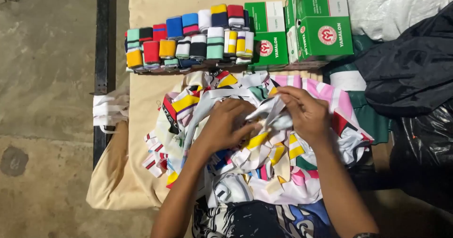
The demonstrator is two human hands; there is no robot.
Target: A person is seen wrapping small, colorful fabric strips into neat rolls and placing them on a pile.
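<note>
Both hands work at one white fabric strip [270, 116] on top of the pile.

Your left hand [226, 125] pinches the strip's lower end; your right hand [306, 113] pinches it above. The strip sits atop a heap of colourful fabric strips [264, 167], below rows of folded bands [188, 37] and green boxes [306, 30].

Cloth-covered table [151, 2], fabric heap [264, 172], rolls [188, 35], boxes [302, 30]
</note>
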